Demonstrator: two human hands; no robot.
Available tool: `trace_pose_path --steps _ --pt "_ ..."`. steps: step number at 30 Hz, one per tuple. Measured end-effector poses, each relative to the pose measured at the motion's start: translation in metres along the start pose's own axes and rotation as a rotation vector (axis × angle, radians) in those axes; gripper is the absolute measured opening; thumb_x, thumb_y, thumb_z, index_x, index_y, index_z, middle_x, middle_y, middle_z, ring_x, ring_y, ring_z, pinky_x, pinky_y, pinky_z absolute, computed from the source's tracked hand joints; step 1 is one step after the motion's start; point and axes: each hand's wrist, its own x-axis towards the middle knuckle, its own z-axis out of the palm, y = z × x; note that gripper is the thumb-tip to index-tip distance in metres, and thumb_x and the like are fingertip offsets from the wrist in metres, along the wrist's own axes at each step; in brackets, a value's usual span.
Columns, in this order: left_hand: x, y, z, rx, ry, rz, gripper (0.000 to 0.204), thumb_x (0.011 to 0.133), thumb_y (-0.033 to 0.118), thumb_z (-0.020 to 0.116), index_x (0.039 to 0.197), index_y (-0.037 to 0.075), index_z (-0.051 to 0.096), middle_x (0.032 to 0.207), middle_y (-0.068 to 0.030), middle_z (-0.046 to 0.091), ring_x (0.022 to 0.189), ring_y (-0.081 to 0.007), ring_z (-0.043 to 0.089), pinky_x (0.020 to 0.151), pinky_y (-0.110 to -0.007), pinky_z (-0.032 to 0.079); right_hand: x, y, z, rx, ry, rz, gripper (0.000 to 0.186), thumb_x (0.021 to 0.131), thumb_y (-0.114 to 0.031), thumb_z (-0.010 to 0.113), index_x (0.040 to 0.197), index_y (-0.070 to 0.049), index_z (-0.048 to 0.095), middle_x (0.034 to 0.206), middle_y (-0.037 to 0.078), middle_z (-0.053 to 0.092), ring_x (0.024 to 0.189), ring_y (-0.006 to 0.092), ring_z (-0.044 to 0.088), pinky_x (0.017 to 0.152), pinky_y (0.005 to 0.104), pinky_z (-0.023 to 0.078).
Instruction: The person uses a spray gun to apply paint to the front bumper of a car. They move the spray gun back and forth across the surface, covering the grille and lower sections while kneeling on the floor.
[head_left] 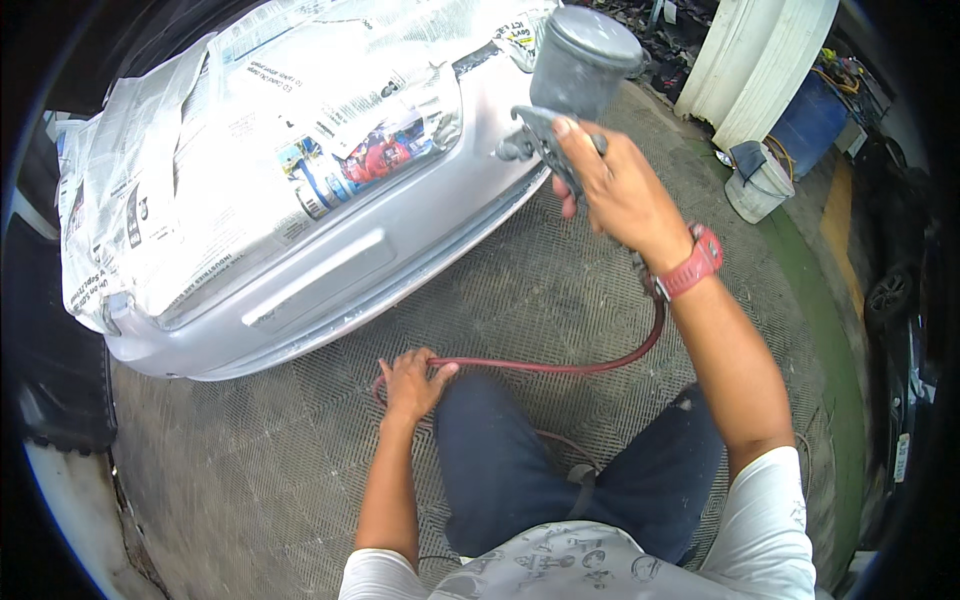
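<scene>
My right hand (608, 180), with a red watch (695, 262) at the wrist, is closed round the handle of a spray gun (548, 140). A grey paint cup (585, 62) sits on top of the gun, whose nozzle faces left, close to the right end of a silver car bumper (340, 275). From the gun's lower end a dark red air hose (560, 367) curves down and across to my left hand (408, 385). That hand grips the hose beside my left knee, below the bumper. Newspaper sheets (250, 130) cover the car body above the bumper.
A white bucket (758, 185) stands at the right near a blue drum (808, 125) and a pale upright panel (750, 65). Far right is a dark car (890, 290). The floor (270, 440) has a ridged pattern; more hose lies between my legs.
</scene>
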Motion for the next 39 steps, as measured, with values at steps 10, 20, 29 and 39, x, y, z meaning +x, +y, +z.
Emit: trace_pose_path --steps 10,20,29,39 --pt "0.024 0.024 0.036 -0.214 -0.061 -0.021 0.051 0.107 0.057 0.057 0.114 0.009 0.072 0.129 -0.0161 0.069 0.133 -0.0407 0.058 0.123 -0.073 0.02 0.071 -0.042 -0.044 -0.082 0.115 -0.177 0.063 0.114 -0.054 0.043 0.117 0.003 0.07 0.083 0.008 0.074 0.064 0.0117 0.07 0.046 0.0258 0.048" --pt "0.048 0.079 0.038 -0.315 0.031 -0.044 0.05 0.106 0.055 0.06 0.118 0.007 0.069 0.121 -0.0209 0.071 0.126 -0.0426 0.062 0.122 -0.075 0.023 0.173 -0.005 -0.087 -0.222 0.252 -0.277 0.072 0.111 -0.058 0.045 0.102 0.007 0.074 0.078 0.015 0.073 0.063 0.0222 0.066 0.056 0.0386 0.05" --pt "0.045 0.101 0.077 -0.239 0.044 -0.136 0.051 0.106 0.054 0.061 0.119 0.005 0.069 0.121 -0.0186 0.072 0.124 -0.0409 0.063 0.122 -0.068 0.026 0.158 0.052 -0.118 -0.012 0.088 -0.117 0.061 0.112 -0.058 0.047 0.118 -0.001 0.068 0.077 0.004 0.07 0.062 0.0102 0.069 0.041 0.0232 0.044" --pt "0.048 0.18 0.094 -0.055 0.053 -0.536 0.055 0.105 0.059 0.059 0.124 0.008 0.07 0.125 -0.0183 0.074 0.131 -0.04 0.063 0.126 -0.07 0.023 0.141 0.116 -0.132 0.474 -0.367 -0.361 0.063 0.112 -0.057 0.049 0.116 0.002 0.069 0.074 0.006 0.067 0.057 0.0091 0.067 0.039 0.0222 0.047"
